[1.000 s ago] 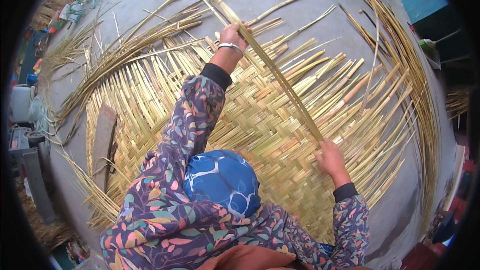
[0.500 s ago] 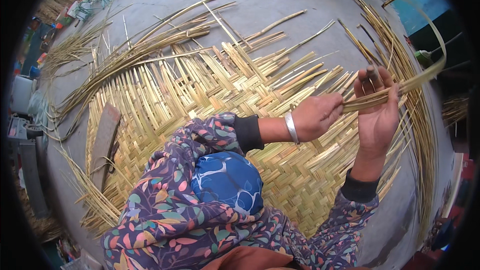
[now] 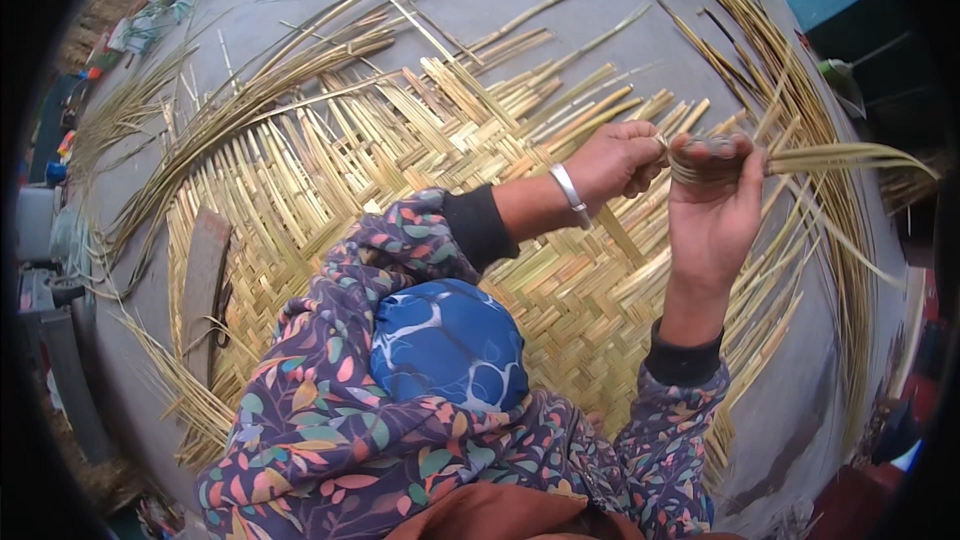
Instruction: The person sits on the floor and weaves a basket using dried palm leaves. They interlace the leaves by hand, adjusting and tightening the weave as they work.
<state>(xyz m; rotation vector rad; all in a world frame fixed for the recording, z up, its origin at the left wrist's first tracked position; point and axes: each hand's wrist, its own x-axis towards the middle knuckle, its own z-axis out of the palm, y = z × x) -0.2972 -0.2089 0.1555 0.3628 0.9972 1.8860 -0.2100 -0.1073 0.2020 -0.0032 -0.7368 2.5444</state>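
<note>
A split reed strip (image 3: pixel 830 157) runs between my hands over the right side of a woven reed mat (image 3: pixel 590 340). My left hand (image 3: pixel 612 162), with a silver bracelet on the wrist, is closed in a pinch on the strip's near end. Palm up, my right hand (image 3: pixel 714 225) wraps its fingers round the strip, and the long tails stick out past it to the right. Tape or wrapping shows on some right fingertips. Loose, unwoven reed ends fan out along the mat's far and right edges.
Long reeds (image 3: pixel 835 220) lie in a bundle along the right. Another loose bundle (image 3: pixel 280 80) crosses the mat's far left edge. A wooden board (image 3: pixel 207 270) rests on the mat's left side. A blue patterned rounded cloth shape (image 3: pixel 450 345) is close in front of me.
Both hands have shifted left, the right one more. My right fingers, which were loosely spread under the strip, are now curled round it. The strip's tails have dropped and straightened.
</note>
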